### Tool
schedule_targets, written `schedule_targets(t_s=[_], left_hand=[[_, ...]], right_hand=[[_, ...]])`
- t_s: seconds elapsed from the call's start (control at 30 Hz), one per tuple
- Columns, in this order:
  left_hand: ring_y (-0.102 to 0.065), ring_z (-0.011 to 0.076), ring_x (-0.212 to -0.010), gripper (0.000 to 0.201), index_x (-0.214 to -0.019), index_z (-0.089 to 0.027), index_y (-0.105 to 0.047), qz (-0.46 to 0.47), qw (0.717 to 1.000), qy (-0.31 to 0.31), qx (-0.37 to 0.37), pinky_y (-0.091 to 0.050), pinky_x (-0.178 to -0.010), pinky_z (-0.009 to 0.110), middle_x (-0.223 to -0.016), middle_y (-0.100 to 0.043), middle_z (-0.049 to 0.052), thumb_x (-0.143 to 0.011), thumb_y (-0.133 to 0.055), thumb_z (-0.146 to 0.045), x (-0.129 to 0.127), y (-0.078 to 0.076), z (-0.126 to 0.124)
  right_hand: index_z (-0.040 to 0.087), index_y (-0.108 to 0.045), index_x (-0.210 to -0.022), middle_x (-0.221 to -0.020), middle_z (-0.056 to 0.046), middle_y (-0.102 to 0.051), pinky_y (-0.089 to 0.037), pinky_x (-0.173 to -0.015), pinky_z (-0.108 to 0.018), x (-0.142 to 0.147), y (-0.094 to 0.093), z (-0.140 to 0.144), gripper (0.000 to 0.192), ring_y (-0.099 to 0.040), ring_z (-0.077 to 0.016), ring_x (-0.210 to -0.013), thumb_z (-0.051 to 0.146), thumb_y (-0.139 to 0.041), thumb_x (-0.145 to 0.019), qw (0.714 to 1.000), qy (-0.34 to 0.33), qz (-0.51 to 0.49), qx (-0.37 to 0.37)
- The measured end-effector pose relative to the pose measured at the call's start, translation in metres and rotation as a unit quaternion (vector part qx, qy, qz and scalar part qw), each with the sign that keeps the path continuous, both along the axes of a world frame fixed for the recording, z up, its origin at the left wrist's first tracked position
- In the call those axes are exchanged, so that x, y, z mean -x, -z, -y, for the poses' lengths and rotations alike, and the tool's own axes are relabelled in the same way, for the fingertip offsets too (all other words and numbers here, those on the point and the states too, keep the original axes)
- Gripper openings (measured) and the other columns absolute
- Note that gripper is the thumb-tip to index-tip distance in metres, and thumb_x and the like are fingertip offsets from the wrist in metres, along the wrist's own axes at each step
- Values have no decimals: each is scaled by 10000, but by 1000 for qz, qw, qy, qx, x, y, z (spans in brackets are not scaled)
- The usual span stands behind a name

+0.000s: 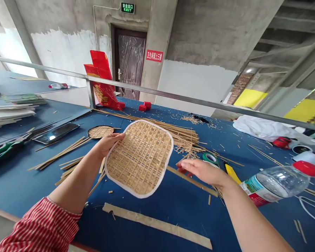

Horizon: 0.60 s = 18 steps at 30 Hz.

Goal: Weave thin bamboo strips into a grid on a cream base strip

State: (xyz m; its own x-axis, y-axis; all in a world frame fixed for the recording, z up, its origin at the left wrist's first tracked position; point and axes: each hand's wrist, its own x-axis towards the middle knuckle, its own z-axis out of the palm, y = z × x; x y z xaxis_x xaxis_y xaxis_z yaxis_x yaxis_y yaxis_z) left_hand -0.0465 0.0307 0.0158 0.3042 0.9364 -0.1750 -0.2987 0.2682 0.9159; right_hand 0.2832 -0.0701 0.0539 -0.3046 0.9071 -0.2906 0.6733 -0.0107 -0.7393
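Here, the left hand (106, 143) grips the woven bamboo panel (139, 157) by its white-trimmed edge, raised above the blue table (170, 203) with its fingers hidden behind. The right hand (203, 171) hovers open, covering something red. A plastic bottle (279, 182) lies right, blurred.

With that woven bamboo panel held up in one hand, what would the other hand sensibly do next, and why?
Probably the right hand closes on the flat bamboo stick beneath its fingers. The left hand already holds the white-rimmed woven bamboo fan panel up off the blue table, and the panel has no handle.
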Motion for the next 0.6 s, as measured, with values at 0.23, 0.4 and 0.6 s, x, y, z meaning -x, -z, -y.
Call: schedule_targets(t_s=[0.23,0.4,0.6], left_hand=[[-642,201,-565,166,-751,-105,-639,3,1000,-22,2,-534,-545,299,-659,-679,76,-713,-644,-266,1,8,-4],[-649,206,-613,205,-775,-101,-657,-14,1000,7,4,-533,-542,270,-726,-691,95,-735,-622,-298,7,8,-6],[-655,236,-631,142,-793,-94,-663,-18,999,16,25,-547,-591,318,-741,-694,112,-701,-638,-199,5,8,-5]], right_hand=[[172,-565,-687,-578,5,-533,-373,-540,-234,0,19,6,348,-484,-106,-555,451,-405,-822,999,6,25,-41],[162,-577,-761,-570,19,-495,-331,-509,-220,-6,34,1,318,-431,-89,-533,438,-428,-813,999,31,-18,-27],[147,-556,-772,-600,11,-492,-313,-470,-203,-3,42,1,328,-411,-78,-527,454,-447,-796,994,41,-94,37]])
